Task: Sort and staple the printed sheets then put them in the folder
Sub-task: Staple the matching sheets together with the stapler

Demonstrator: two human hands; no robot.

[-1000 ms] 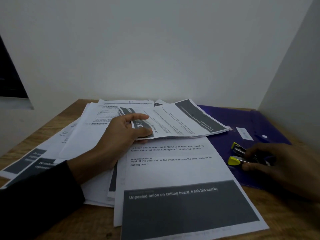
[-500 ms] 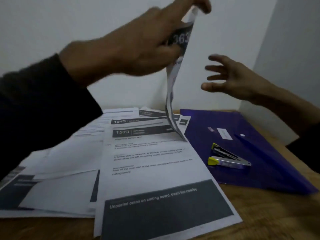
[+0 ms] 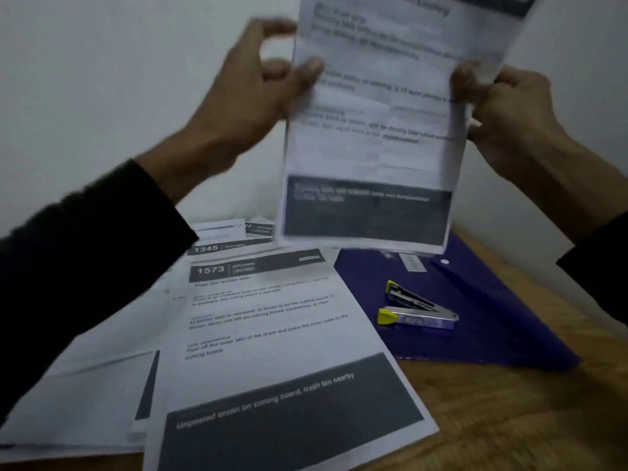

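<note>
Printed sheets hang upright in front of me, raised well above the tabletop, held at both side edges. My left hand pinches the left edge, thumb pressed on the printed face and fingers curled behind the paper. My right hand grips the right edge the same way, thumb on the front and fingers folded round the back. The text on this raised paper is blurred; I can make out only a dark band across its lower part. Whether my grip holds one sheet or several, I cannot tell.

Below, more sheets lie spread over the tabletop. The nearest one, headed 1573, lies flat just under my arms, with a dark block at its near end reading "Unpeeled onion on cutting board, trash bin nearby". Behind it a sheet headed 1345 peeks out, and others fan away to the left.

A purple folder lies flat on the tabletop to the right of the 1573 sheet, its near left edge tucked beside that sheet. On top of the folder rests a stapler with yellow tips, its jaws gaping toward the left. The bottom edge of the raised sheets hangs above the far end of the folder.
</note>
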